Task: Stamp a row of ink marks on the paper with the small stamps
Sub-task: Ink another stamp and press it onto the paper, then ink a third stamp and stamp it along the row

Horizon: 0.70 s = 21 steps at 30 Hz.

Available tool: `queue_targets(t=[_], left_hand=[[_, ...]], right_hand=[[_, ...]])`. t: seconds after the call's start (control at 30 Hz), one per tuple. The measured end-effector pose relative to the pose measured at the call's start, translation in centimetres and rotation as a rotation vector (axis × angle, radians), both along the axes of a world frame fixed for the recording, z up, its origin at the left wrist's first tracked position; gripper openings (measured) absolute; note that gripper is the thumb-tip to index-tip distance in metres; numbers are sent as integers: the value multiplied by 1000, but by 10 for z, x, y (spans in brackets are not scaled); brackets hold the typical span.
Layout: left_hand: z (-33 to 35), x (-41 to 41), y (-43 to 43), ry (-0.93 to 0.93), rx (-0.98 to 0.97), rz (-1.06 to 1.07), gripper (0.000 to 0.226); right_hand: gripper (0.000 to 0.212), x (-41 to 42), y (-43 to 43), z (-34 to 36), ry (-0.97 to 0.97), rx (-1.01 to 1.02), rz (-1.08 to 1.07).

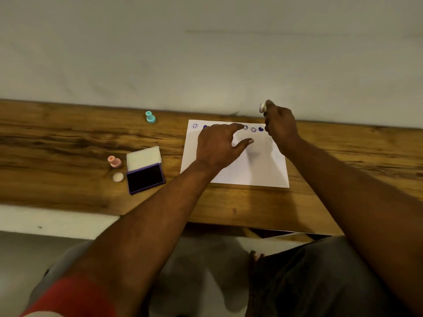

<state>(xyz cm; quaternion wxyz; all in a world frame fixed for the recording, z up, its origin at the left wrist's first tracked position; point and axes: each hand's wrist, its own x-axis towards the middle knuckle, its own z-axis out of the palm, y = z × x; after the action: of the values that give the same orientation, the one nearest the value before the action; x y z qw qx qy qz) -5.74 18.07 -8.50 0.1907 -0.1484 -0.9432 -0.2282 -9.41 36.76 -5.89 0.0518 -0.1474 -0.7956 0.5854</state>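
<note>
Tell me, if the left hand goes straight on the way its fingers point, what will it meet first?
The left hand points right along the paper. It would probably first meet the right hand, which holds a small stamp above the paper's far right corner. Depth is unclear, so it might pass beneath.

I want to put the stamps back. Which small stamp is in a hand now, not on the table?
The whitish stamp, pinched in the right hand above the paper's far corner; the teal stamp and pink stamp stand on the table.

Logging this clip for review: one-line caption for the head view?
Right hand lifts a small stamp above the paper while the left hand steadies the sheet.
</note>
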Motion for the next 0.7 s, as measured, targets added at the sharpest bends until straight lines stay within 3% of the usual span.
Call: queue_targets(t=[0.23, 0.4, 0.5, 0.7], left_hand=[[43, 27, -83, -34, -81, 49, 58], [52, 78, -181, -121, -117, 223, 62], [40, 115, -232, -149, -111, 342, 59], [15, 143, -285, -267, -27, 501, 55]], right_hand=[[45, 4, -47, 10, 72, 412, 367], [40, 8, -110, 14, 141, 497, 570], [39, 16, -157, 16, 187, 446, 685], [38, 34, -244, 16, 255, 551, 952]])
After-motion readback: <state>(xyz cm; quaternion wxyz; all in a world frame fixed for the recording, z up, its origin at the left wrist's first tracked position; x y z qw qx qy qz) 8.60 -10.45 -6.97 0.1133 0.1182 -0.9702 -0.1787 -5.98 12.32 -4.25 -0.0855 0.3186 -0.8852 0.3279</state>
